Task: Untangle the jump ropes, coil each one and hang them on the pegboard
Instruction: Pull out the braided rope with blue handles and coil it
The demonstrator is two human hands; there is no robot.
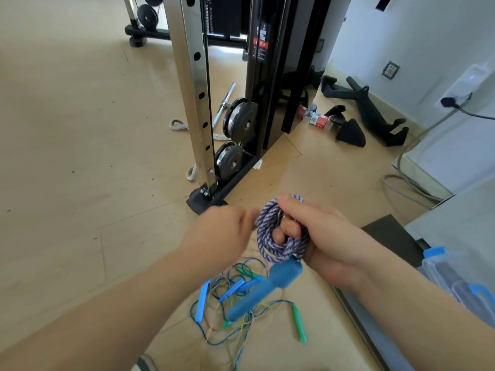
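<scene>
Coil of purple-white rope [269,236] clamped in curled fingers [290,228] of right hand [329,236]; blue handle [267,287] dangling at 6 o'clock. Left hand [222,231] at coil's 9 o'clock, blurred, finger state impossible to tell. Tangled ropes [241,306] on floor [80,156] below.

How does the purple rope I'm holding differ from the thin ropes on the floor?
The purple rope is thick and braided with white; the thin ropes are slim blue, green and pinkish cords. The purple rope is coiled in the right hand; the thin ropes lie tangled on the floor. Both have coloured handles.
</scene>
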